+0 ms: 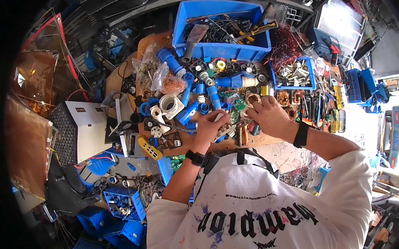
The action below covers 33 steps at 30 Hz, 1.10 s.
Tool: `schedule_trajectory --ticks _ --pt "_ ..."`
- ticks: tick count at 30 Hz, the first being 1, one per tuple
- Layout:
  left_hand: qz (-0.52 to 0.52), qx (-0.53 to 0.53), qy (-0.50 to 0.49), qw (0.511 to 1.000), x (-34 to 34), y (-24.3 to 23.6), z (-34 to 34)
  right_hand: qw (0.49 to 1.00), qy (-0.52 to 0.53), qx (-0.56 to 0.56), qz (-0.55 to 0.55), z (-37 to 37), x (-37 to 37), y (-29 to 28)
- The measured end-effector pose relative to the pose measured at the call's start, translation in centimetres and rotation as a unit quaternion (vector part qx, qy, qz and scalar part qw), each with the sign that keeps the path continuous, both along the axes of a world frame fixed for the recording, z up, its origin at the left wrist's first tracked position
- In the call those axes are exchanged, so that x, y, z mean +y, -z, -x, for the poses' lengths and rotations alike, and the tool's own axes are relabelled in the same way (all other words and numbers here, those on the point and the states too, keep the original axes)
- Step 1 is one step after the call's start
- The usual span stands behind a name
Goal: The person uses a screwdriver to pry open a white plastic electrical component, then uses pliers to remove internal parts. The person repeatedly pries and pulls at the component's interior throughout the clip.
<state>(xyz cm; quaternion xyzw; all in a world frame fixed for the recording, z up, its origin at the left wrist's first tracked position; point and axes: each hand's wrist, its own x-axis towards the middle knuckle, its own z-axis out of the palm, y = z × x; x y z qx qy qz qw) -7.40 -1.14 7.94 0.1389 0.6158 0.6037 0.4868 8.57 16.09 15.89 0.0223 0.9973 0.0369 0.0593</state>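
Note:
Over the near edge of the workbench (173, 149), both my hands work close together. My left hand (208, 127) is closed around a whitish plastic part (221, 117). A pale grey strip-like piece (229, 128) lies just below and between the hands. My right hand (271, 116) has its fingers bent and pinched; what is at their tips is too small and covered to name. Beside those fingers are a green circuit board (239, 105) and a round copper coil (252, 98). Pliers with orange handles (243, 135) sit below the right hand.
A large blue crate (223, 52) with cables and tools stands at the back. Right of it is a small blue tray (292, 74) of metal parts. Blue connectors (213, 98) and a yellow power strip (149, 148) lie leftward. Hand tools (314, 109) line the right side.

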Motion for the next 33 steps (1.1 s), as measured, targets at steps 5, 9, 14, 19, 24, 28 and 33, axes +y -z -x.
schedule_trajectory --ticks 5,9,14,19,24,28,33 --pt "-0.031 0.016 -0.005 0.999 -0.2 -1.7 0.5 1.0 -0.013 0.008 0.002 0.3 -0.1 -2.5" --pt "-0.043 0.005 -0.057 0.997 0.4 -2.3 0.8 1.0 0.01 0.017 -0.018 0.2 -0.3 -2.8" --pt "-0.039 0.005 -0.071 0.997 0.5 -1.7 0.4 0.999 0.027 0.034 0.009 -0.6 -0.2 -1.1" --pt "0.001 0.02 -0.035 0.999 0.7 -0.1 -0.1 0.998 0.031 0.053 0.008 -1.9 -0.4 0.2" --pt "0.016 0.066 -0.009 0.998 0.3 0.2 -0.9 0.998 0.05 0.026 0.029 -3.1 -1.0 1.0" --pt "0.02 0.077 0.011 0.997 -0.4 -1.4 -1.5 0.998 0.052 0.039 0.022 -3.9 -1.6 -0.4" --pt "0.012 0.023 0.031 0.999 -1.3 -4.9 -1.0 0.996 0.05 0.058 0.046 -3.6 -2.0 -4.0"
